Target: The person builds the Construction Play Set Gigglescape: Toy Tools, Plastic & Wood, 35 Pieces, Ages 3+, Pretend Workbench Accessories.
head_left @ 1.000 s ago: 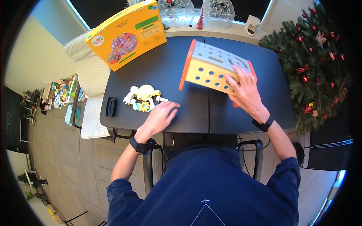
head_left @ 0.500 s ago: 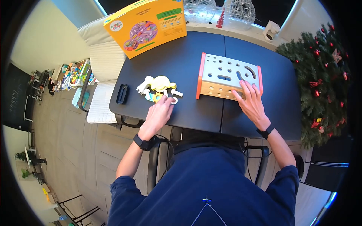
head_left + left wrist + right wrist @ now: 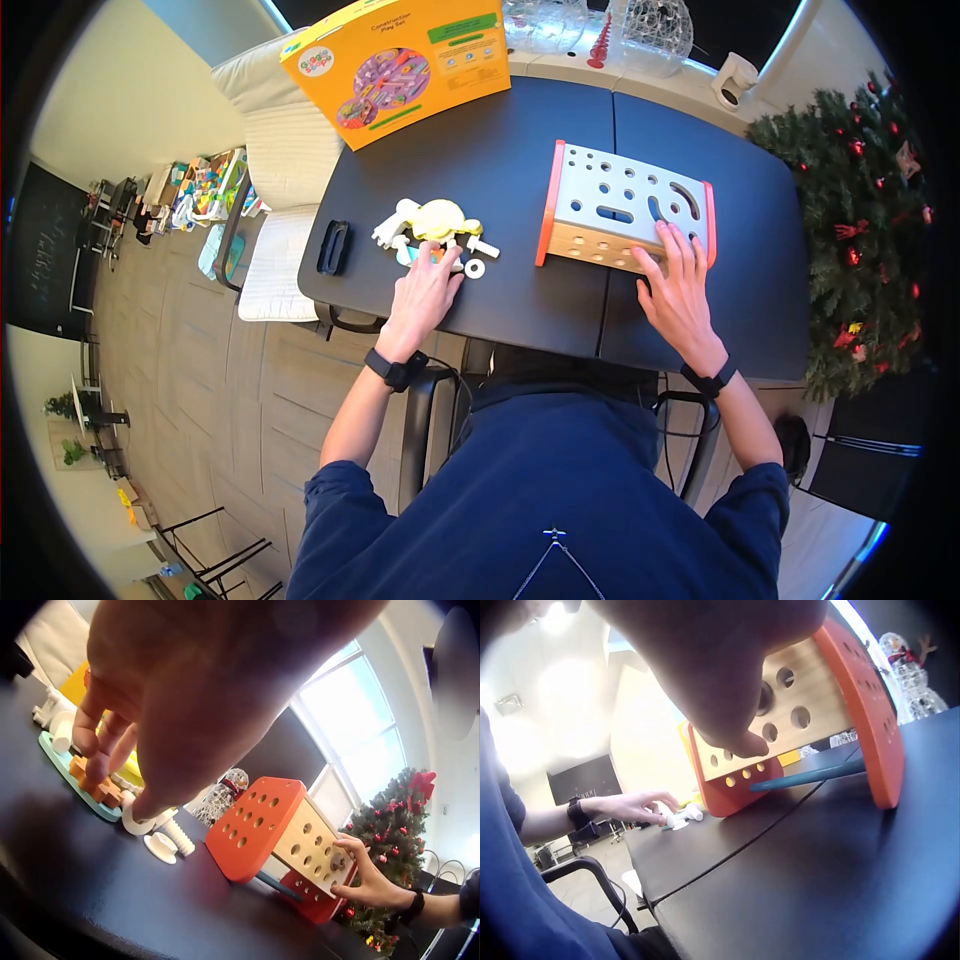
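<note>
My left hand (image 3: 420,300) reaches down over a cluster of toy construction pieces, its fingertips close to an orange gear (image 3: 109,795) and a light-teal strip (image 3: 64,766). Beside the hand lie a white ring (image 3: 475,268) and a white bolt (image 3: 485,247); a pale yellow piece (image 3: 438,216) sits just beyond. My right hand (image 3: 685,295) holds the near right part of a toy workbench (image 3: 595,178), fingers on its grey perforated top and thumb against the wooden front. The bench stands upright, with red end panels and a teal bar low between them.
A yellow play-set box (image 3: 395,75) stands at the back left of the black table (image 3: 540,300). Near the left edge is a small black tray (image 3: 333,248). A decorated Christmas tree (image 3: 850,250) borders the right side, and a white chair (image 3: 275,260) the left.
The workbench, tilted and lifted in my right hand, has come down upright onto the table. My left hand has moved in over the pieces; the white ring now lies uncovered beside it.
</note>
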{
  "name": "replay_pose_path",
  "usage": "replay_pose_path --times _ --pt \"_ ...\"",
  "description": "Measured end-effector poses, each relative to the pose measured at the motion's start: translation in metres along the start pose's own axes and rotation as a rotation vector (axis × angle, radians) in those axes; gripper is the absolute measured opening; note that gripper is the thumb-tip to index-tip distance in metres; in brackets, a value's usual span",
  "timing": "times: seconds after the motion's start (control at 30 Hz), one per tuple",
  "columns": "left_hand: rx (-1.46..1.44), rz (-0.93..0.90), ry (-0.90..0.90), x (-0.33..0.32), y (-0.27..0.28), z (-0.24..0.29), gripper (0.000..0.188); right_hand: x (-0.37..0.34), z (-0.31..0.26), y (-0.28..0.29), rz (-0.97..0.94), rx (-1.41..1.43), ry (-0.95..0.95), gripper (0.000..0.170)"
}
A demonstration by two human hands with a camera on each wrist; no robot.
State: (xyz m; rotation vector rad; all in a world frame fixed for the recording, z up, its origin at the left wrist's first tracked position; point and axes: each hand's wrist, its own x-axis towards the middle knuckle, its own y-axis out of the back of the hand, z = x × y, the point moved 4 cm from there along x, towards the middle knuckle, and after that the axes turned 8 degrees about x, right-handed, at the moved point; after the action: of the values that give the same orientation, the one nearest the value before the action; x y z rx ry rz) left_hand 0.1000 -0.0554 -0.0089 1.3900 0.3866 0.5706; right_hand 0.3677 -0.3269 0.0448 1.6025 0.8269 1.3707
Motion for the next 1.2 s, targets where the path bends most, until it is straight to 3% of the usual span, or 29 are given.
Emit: replay_pose_path --times 0.53,1.2 --pt "-0.153 0.015 -0.013 0.007 -0.012 -0.015 0.035 0.002 -0.003 0.002 -0.005 -0.009 -0.012 0.061" --pt "-0.292 -0.032 -0.089 0.01 -0.01 -0.021 0.041 0.001 -0.004 0.005 0.006 -0.003 -0.012 0.059"
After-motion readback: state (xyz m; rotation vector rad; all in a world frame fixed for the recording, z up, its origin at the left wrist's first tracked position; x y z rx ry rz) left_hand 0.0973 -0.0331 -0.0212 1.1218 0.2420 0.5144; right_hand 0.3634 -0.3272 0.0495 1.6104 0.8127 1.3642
